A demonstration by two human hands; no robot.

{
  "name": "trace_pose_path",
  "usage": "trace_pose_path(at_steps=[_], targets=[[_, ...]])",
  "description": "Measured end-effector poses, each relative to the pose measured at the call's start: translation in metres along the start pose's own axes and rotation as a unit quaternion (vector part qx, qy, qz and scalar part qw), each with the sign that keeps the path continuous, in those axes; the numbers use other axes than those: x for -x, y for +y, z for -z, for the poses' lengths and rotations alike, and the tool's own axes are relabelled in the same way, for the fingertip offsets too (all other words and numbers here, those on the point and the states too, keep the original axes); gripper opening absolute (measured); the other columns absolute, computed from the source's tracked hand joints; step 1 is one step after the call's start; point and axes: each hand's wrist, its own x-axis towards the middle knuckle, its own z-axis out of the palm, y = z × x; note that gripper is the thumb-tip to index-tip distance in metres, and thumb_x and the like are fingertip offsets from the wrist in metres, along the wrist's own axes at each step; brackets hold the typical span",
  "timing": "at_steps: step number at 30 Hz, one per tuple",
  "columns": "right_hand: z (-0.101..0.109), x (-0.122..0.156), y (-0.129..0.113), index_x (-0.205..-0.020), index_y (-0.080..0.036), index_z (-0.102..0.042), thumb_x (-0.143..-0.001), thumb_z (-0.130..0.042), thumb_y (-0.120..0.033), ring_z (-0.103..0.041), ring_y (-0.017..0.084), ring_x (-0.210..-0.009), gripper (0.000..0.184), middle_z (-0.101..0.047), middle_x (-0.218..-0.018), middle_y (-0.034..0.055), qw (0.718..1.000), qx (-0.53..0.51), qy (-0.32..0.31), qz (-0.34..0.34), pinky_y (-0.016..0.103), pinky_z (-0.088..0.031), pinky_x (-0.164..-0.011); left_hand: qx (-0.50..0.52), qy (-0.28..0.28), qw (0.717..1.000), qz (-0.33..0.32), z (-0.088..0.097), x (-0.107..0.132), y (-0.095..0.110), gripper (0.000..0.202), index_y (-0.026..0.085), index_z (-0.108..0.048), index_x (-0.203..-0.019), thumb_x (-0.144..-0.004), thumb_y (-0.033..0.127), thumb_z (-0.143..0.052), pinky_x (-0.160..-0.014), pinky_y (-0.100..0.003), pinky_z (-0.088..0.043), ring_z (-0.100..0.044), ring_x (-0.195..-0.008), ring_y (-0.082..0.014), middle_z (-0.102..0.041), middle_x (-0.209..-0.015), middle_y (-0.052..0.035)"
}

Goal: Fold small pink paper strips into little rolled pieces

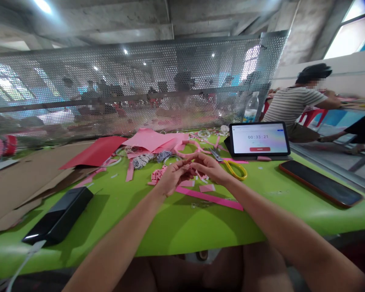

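My left hand (174,175) and my right hand (209,167) meet above the middle of the green table, fingertips pinched together. Whatever lies between the fingers is too small and hidden to name. Just beyond them are a pink ring (182,145) and a bundle of grey-and-white string (142,161). Small rolled pink pieces (157,175) lie beside my left hand. Below the hands are a bright pink strip (214,198) and short pale pink pieces (207,188). Scissors with yellow handles (239,173) rest to the right of my right hand.
A tablet (259,138) showing a timer stands at the back right, with a phone (320,182) nearer. At left are a black power bank (59,215), brown cardboard (24,182) and a red sheet (95,152). Behind rises a perforated metal screen (124,85); a person (292,101) sits at right.
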Motion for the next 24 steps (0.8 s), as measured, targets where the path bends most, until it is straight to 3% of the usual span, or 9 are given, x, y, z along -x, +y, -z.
trace_pose_path(at_steps=[9, 16, 20, 24], targets=[[-0.0035, -0.0038, -0.0008, -0.102, -0.016, -0.055, -0.087, -0.046, -0.026, -0.047, 0.008, -0.057, 0.021, -0.056, -0.076, 0.0009, 0.993, 0.106, 0.029, 0.039, 0.019, -0.037, -0.051, -0.003, 0.023, 1.000, -0.009, 0.0002, -0.0009, -0.0032, 0.032, 0.016, -0.055, -0.104, -0.075, 0.022, -0.066, -0.066, -0.025, -0.049, -0.062, -0.070, -0.0130, -0.065, -0.078, -0.0041], [-0.0023, -0.0087, -0.0001, -0.102, -0.016, -0.057, -0.085, -0.048, -0.022, -0.050, 0.010, -0.061, 0.020, -0.059, -0.073, 0.0016, 0.952, 0.295, 0.024, 0.082, 0.021, -0.036, -0.056, -0.046, 0.018, 0.999, -0.014, 0.0055, -0.0027, -0.0079, 0.023, 0.015, -0.054, -0.099, -0.078, 0.020, -0.061, -0.061, -0.023, -0.047, -0.060, -0.061, -0.0112, -0.064, -0.072, -0.0032], [-0.0017, -0.0096, 0.0006, -0.106, -0.017, -0.056, -0.085, -0.045, -0.018, -0.049, 0.011, -0.060, 0.023, -0.059, -0.072, 0.0012, 0.946, 0.314, 0.023, 0.083, 0.021, -0.036, -0.057, -0.054, 0.017, 0.998, -0.012, 0.0043, -0.0022, -0.0078, 0.022, 0.015, -0.053, -0.098, -0.078, 0.021, -0.061, -0.060, -0.023, -0.046, -0.060, -0.061, -0.0114, -0.064, -0.071, -0.0031], [-0.0020, -0.0087, -0.0023, -0.106, -0.017, -0.055, -0.088, -0.040, -0.017, -0.051, 0.011, -0.065, 0.024, -0.059, -0.079, 0.0026, 0.959, 0.270, 0.018, 0.085, 0.022, -0.038, -0.060, -0.043, 0.027, 0.998, -0.022, 0.0038, -0.0023, -0.0063, 0.024, 0.016, -0.055, -0.097, -0.076, 0.023, -0.064, -0.061, -0.024, -0.046, -0.061, -0.063, -0.0121, -0.064, -0.073, -0.0035]])
